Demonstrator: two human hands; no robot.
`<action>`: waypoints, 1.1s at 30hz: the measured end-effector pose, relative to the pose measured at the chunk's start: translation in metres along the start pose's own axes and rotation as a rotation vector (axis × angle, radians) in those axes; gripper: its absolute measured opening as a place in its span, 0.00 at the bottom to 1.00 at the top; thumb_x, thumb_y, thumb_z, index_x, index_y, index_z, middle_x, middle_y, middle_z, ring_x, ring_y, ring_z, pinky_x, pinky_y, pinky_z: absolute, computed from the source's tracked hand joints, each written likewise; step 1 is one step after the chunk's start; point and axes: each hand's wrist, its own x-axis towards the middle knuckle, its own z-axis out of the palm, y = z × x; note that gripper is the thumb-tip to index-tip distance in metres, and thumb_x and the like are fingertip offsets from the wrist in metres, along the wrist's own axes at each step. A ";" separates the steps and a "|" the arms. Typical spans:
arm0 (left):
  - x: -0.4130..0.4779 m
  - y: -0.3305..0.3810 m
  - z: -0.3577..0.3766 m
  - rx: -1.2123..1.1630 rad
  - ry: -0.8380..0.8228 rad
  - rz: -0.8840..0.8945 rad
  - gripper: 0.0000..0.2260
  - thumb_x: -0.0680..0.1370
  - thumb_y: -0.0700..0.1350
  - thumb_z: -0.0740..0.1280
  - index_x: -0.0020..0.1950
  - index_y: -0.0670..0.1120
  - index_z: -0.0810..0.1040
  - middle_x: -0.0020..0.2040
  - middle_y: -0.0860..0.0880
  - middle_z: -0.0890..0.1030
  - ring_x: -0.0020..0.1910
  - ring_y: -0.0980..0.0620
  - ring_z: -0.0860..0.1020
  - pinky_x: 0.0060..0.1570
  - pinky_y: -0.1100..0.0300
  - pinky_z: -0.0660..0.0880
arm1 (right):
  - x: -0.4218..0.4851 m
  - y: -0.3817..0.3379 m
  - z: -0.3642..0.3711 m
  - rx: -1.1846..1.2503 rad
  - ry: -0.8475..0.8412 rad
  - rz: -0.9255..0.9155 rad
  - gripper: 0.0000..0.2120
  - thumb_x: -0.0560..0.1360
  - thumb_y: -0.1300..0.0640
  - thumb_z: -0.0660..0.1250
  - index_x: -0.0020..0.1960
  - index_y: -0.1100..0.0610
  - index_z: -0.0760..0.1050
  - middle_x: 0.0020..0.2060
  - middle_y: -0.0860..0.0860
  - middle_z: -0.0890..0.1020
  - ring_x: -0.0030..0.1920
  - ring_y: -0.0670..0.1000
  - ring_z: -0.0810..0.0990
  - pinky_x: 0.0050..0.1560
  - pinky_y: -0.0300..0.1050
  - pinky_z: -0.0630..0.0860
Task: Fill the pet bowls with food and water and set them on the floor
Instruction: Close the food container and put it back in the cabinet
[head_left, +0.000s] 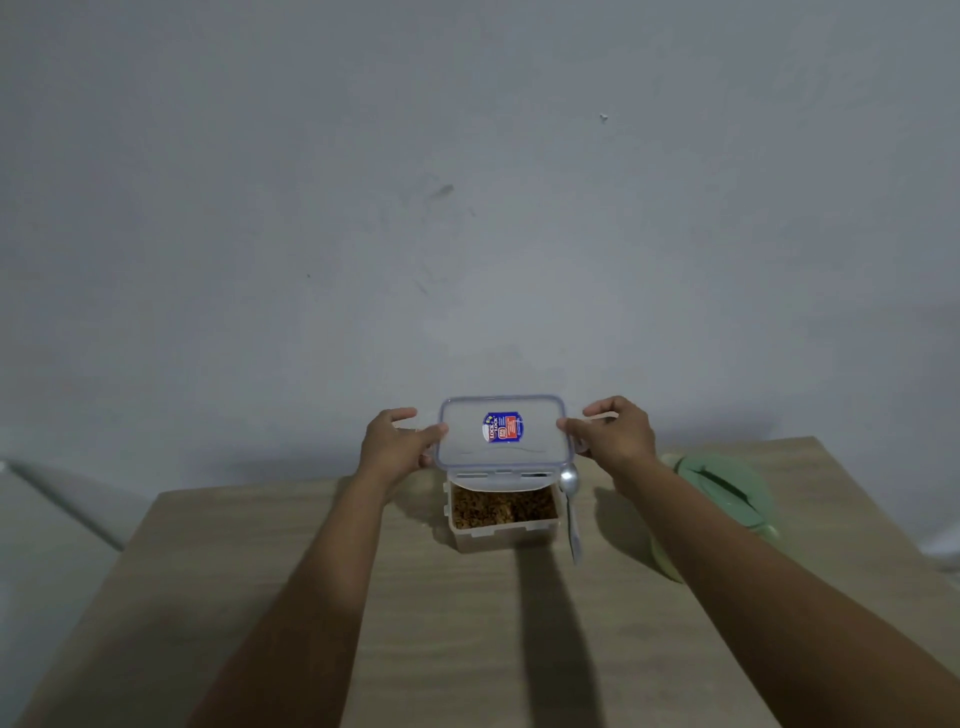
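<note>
Grey, scuffed wall fills the background, and below it sits a pale wood-grain table (260, 597). Both hands are up on a clear rectangular plastic lid with a blue label (503, 434), and it's off the box, held above and just behind the open clear plastic container of brown pet kibble (503, 512) near the table's far edge. The left hand (397, 441) pinches the lid's left short end, the right hand (615, 431) pinches the right short end, fingers closed on the rim. The lid's long axis runs left to right between the two grips, top face tilted toward the camera. A metal spoon (570, 501) lies just right of the container, bowl end toward the wall, handle toward the near edge, so the right hand looks nearer to it. A pale green plastic bowl (727, 499) waits by the right edge, partly hidden behind the right forearm. No food is visibly in it yet; scooping looks next, once the lid is put down.
</note>
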 end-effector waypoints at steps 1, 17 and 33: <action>0.002 -0.002 0.000 0.001 -0.006 0.002 0.21 0.72 0.42 0.80 0.61 0.44 0.78 0.46 0.41 0.84 0.34 0.49 0.79 0.40 0.56 0.81 | 0.000 0.000 0.000 -0.026 0.013 -0.018 0.20 0.64 0.57 0.83 0.49 0.58 0.76 0.40 0.57 0.83 0.36 0.53 0.83 0.48 0.56 0.85; -0.001 -0.054 0.007 0.281 0.033 -0.088 0.13 0.72 0.39 0.79 0.54 0.38 0.83 0.40 0.39 0.84 0.20 0.56 0.78 0.20 0.68 0.72 | 0.007 0.050 0.026 -0.308 0.032 0.012 0.17 0.67 0.57 0.82 0.50 0.55 0.78 0.44 0.55 0.85 0.45 0.56 0.84 0.48 0.45 0.79; 0.007 -0.080 0.025 0.260 0.018 -0.166 0.16 0.73 0.42 0.79 0.57 0.38 0.80 0.47 0.38 0.84 0.30 0.45 0.79 0.19 0.65 0.73 | 0.023 0.085 0.037 -0.341 0.031 0.062 0.12 0.72 0.58 0.76 0.51 0.58 0.76 0.51 0.58 0.84 0.46 0.56 0.79 0.46 0.47 0.76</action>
